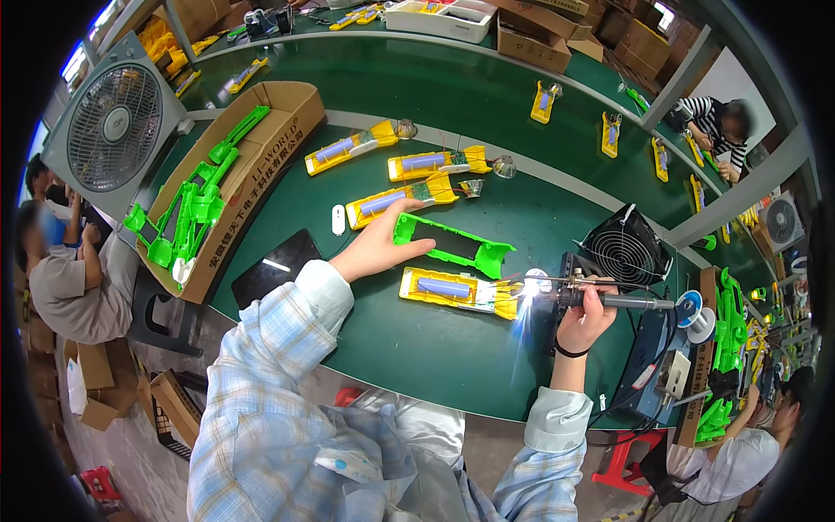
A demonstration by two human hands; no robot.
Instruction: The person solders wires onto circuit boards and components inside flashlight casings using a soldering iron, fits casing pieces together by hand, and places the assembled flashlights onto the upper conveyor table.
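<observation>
My left hand (pixel 383 245) grips the end of a green plastic shell (pixel 483 258), thumb on its rim, holding it just above the table. Nearer to me lies a yellow flashlight half (pixel 422 291) with a blue cylindrical battery (pixel 444 287) and thin wires inside. At its right end a lamp head (pixel 537 283) shines bright white, and the glare hides its details. My right hand (pixel 584 322) is closed around a soldering iron (pixel 639 302) with a dark handle, its front end beside the lit lamp. Whether the tip touches anything, I cannot tell.
Three more yellow flashlight halves (pixel 352 148) lie beyond my left hand. A carton (pixel 300 104) of green shells and a black tablet (pixel 277 268) are at left. A black fan (pixel 628 248), solder spool (pixel 689 309) and blue-grey box (pixel 644 370) stand at right. Other people work on both sides.
</observation>
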